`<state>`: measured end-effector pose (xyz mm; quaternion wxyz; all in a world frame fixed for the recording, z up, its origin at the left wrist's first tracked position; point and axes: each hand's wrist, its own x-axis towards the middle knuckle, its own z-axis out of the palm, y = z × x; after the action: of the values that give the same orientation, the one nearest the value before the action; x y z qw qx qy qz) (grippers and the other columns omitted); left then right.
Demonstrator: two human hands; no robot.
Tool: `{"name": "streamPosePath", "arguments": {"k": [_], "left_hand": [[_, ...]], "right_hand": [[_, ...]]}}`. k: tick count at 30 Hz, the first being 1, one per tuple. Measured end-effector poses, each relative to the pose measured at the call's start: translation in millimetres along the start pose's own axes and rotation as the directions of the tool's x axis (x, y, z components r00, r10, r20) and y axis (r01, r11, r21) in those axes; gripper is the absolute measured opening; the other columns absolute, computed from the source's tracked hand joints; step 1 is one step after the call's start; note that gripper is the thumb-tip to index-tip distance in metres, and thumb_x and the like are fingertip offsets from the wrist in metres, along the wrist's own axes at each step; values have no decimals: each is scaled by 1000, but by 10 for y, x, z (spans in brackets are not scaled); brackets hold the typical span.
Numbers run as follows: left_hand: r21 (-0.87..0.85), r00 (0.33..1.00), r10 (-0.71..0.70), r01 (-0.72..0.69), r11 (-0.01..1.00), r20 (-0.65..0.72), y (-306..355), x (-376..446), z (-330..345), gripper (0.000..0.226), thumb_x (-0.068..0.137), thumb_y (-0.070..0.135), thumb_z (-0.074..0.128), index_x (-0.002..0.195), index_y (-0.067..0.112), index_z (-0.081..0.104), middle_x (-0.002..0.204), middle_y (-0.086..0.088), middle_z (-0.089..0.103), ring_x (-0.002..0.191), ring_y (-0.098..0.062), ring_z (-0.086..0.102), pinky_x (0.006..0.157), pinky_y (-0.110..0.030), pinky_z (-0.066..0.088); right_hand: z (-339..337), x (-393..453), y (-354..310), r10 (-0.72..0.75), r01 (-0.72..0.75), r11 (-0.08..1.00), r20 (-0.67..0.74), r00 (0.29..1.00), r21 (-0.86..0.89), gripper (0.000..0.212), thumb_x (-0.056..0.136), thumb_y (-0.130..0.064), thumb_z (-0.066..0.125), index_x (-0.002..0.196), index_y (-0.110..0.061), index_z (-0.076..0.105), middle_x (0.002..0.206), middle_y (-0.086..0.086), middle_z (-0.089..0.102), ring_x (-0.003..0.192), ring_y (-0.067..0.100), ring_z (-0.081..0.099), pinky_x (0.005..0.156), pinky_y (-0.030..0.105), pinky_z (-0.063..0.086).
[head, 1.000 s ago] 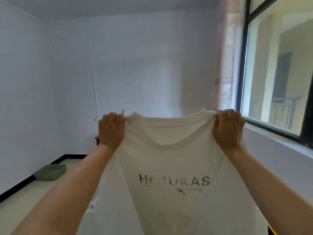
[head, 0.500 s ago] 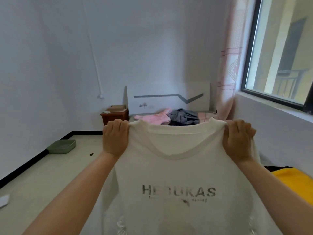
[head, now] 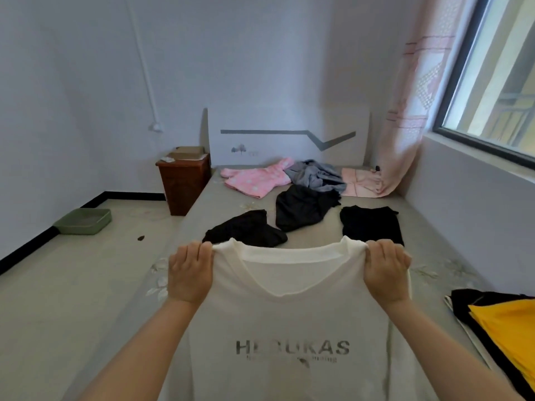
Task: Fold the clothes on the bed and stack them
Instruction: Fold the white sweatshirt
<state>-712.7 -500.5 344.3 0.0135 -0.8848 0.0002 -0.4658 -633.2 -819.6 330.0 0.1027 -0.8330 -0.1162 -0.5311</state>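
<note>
Right now your left hand and right hand each grip a shoulder of the white T-shirt, fingers curled over bunched fabric, so it hangs spread in front of you over the near end of the bed. The main risk is laying it down crooked: if one hand drops sooner, the body will likely crease or fold under itself. Watch the sleeves, which are hidden behind the shirt and could tuck beneath. Unfolded dark clothes lie mid-bed just past the collar, so a long throw may land on them. Keep clear of the folded stack at the right edge.
</note>
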Motion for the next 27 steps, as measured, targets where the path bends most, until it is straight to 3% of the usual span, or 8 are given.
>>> {"name": "streamPosePath", "arguments": {"k": [3, 5, 11, 14, 18, 22, 25, 27], "left_hand": [[11, 998, -20, 19, 1000, 56, -107, 172, 575, 7, 80, 14, 33, 82, 8, 37, 63, -16, 58, 55, -28, 51, 46, -29, 43], [18, 995, -37, 36, 999, 90, -183, 297, 992, 25, 97, 20, 21, 82, 8, 38, 62, -16, 58, 49, -28, 54, 46, -28, 44], [47, 983, -33, 25, 999, 178, -463, 515, 2238, 42, 100, 28, 8, 82, 7, 40, 62, -17, 57, 48, -29, 54, 45, -30, 44], [69, 972, -21, 5, 998, 235, -651, 469, 2766, 41, 100, 27, 9, 80, 6, 38, 60, -17, 55, 51, -28, 51, 45, -28, 42], [48, 970, -42, 31, 998, 240, -920, 342, 3474, 40, 100, 27, 8, 78, 7, 36, 60, -17, 54, 63, -24, 36, 44, -29, 41], [49, 941, -59, 45, 998, 334, -1126, 325, 4199, 42, 100, 26, 11, 78, 5, 40, 61, -17, 55, 52, -28, 49, 43, -29, 40], [100, 857, -122, 82, 992, 501, -1236, 190, 4793, 38, 95, 20, 32, 79, -6, 56, 71, -22, 57, 59, -33, 55, 50, -38, 44], [142, 729, -269, 232, 962, 630, -1227, -43, 5192, 32, 92, 15, 44, 112, -9, 54, 109, -30, 54, 95, -42, 52, 78, -50, 40]], "right_hand": [[616, 73, 29, 25, -25, 1000, 101, 995, 0, 26, 71, -6, 37, 62, 2, 61, 59, 15, 55, 50, 28, 53, 57, 30, 17], [1048, 113, 71, 30, -30, 1000, 170, 985, -5, 25, 70, -4, 37, 61, 1, 60, 57, 14, 54, 48, 27, 52, 58, 29, 18], [2332, 114, 181, -19, 10, 999, 265, 964, 34, 5, 72, -6, 38, 73, -9, 41, 55, 13, 52, 45, 27, 51, 57, 29, 18], [2896, 0, 180, -8, -5, 999, 323, 946, 38, 25, 77, -8, 38, 62, 0, 56, 55, 15, 52, 51, 28, 50, 57, 30, 18], [3579, -237, 160, -67, 33, 994, 342, 937, 105, 60, 100, -22, 19, 57, 1, 54, 56, 15, 52, 64, 21, 32, 58, 31, 18], [4286, -304, 167, -103, 60, 991, 405, 909, 117, 44, 91, -17, 34, 57, 2, 53, 57, 15, 51, 48, 29, 51, 59, 33, 31], [4866, -492, 118, -44, 15, 998, 589, 807, 53, 30, 84, -16, 41, 71, 5, 58, 72, 21, 57, 62, 35, 57, 62, 40, 45], [5218, -765, 32, 82, -49, 997, 799, 595, -65, 38, 92, -24, 42, 119, 2, 51, 123, 26, 48, 113, 40, 47, 94, 45, 28]]}}
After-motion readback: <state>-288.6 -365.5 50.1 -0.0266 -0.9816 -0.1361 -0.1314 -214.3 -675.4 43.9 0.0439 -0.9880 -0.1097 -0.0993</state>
